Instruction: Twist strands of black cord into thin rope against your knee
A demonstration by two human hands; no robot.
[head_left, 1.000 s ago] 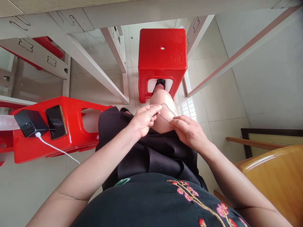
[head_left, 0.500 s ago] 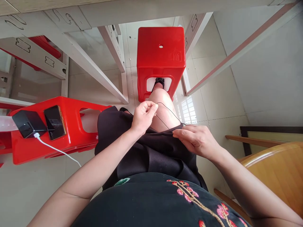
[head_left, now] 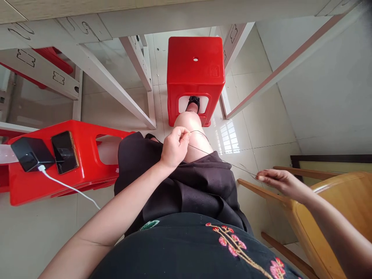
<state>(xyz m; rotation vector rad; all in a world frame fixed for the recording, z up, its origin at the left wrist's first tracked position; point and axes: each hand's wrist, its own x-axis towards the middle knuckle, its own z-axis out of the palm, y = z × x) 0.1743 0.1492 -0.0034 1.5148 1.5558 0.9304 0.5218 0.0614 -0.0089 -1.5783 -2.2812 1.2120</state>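
While the left hand (head_left: 175, 148) pinches a thin dark thread (head_left: 223, 160) just over the bare knee (head_left: 187, 133), the right hand (head_left: 283, 182) sits well apart, out above a wooden chair (head_left: 325, 217), its fingertips (head_left: 260, 177) closed on the thread, which runs straight between the hands, across a black skirt (head_left: 200, 186). Ahead stands a red stool (head_left: 195, 66), a moulded mark on it too small to read. On a second red stool (head_left: 87, 166) at the left lie a phone (head_left: 65, 152) and a black charger (head_left: 31, 154) — its white cable (head_left: 68, 187) trailing off across the tiled floor (head_left: 261, 116)
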